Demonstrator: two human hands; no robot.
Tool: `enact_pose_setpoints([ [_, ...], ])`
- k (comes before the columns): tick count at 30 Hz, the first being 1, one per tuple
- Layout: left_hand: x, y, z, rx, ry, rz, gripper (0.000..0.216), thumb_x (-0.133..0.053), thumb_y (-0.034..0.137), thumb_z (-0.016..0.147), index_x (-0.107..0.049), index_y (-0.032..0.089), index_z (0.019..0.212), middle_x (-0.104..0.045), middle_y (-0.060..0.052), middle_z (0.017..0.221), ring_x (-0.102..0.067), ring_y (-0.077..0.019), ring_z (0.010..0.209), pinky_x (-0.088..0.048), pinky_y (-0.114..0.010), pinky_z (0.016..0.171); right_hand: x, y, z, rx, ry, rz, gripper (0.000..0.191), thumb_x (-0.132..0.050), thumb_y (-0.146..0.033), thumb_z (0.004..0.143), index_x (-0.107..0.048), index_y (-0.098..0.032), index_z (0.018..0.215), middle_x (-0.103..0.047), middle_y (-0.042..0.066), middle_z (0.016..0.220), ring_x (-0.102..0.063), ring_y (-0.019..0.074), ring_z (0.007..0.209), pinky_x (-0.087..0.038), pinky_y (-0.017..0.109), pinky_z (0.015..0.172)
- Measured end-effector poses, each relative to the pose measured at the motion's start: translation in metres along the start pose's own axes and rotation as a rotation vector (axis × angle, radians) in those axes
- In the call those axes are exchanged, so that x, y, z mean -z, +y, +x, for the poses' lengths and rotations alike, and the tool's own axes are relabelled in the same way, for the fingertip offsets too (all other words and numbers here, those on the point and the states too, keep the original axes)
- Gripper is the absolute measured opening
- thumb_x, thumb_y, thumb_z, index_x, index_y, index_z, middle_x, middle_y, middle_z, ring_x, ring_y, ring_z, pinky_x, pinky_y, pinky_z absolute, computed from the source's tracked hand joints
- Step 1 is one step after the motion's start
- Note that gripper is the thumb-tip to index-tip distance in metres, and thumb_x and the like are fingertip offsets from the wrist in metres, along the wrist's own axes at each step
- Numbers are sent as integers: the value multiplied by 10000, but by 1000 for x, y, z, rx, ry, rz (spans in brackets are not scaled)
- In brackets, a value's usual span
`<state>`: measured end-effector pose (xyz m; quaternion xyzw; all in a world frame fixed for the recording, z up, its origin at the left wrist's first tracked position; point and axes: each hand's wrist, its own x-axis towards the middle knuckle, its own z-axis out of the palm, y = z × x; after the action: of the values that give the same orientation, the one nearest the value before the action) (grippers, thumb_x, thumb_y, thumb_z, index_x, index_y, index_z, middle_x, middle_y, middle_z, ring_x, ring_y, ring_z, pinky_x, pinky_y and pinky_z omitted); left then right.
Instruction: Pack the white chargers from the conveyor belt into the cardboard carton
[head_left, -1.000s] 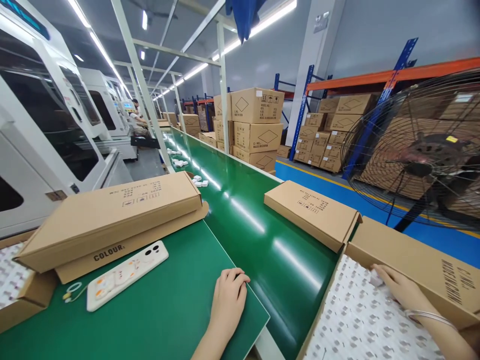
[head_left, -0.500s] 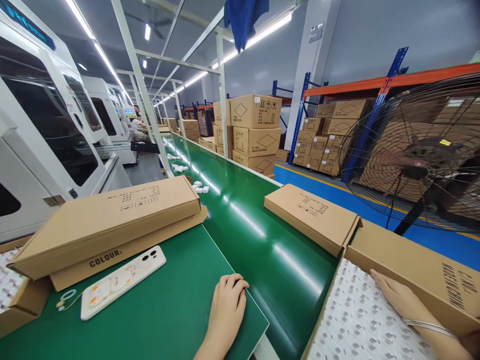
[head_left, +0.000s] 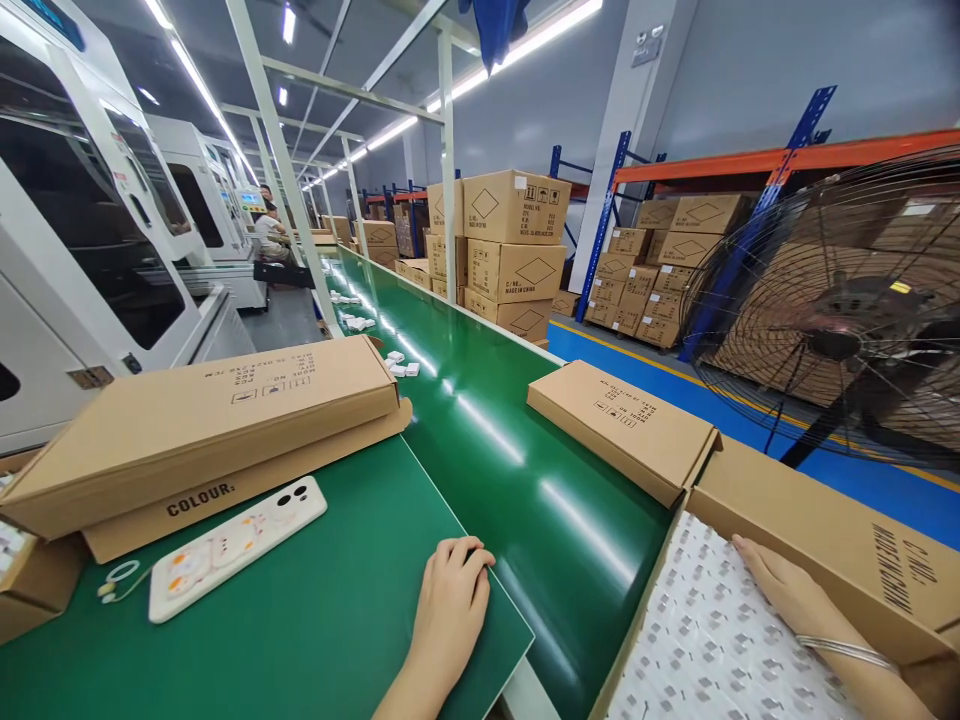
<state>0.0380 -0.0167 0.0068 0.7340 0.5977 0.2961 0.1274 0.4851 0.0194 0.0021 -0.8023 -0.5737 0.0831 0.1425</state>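
White piece at right hand (head_left: pixel 784 592) now out of sight

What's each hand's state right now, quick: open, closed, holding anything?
Left hand: open, loosely bent, resting on the green tabletop; nothing visibly held.
Right hand: at the white parts; underside hidden, grip cannot be told.

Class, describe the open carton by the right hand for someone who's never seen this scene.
Follow the right side of the green conveyor belt toward the viewer. Past the closed carton, under the right hand, sits the open carton. Unlike that shut neighbour, it shows rows of white pieces.
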Motion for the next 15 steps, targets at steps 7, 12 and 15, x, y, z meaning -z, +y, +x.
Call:
enact_pose_setpoints([
  [7, 0, 0, 1, -4, 11, 8, 273, -373, 132, 840, -617, 254, 861, -580, -5, 1005, -460, -188, 989, -409, -375, 839, -2, 5, -1, 23, -134, 35, 483, -260, -518, 835, -618, -269, 1042, -567, 87, 1223, -473, 283, 1157, -384, 386, 904],
  [12, -1, 0, 0, -5, 1, 20, 273, -363, 146, 849, -611, 257, 877, -573, -6, 1019, -450, -191, 1003, -404, -378, 851, -3, 5, 0, 5, -161, 20, 477, -281, -520, 829, -590, -263, 1086, -566, 84, 1225, -467, 299, 1158, -372, 397, 909],
  [15, -1, 0, -1, -7, -8, 35, 271, -360, 152, 851, -607, 254, 895, -568, -9, 1030, -446, -194, 1013, -400, -383, 860, 0, 0, -2, 5, -174, 8, 512, -236, -519, 844, -576, -241, 1108, -554, 77, 1240, -469, 289, 1156, -359, 381, 924],
])
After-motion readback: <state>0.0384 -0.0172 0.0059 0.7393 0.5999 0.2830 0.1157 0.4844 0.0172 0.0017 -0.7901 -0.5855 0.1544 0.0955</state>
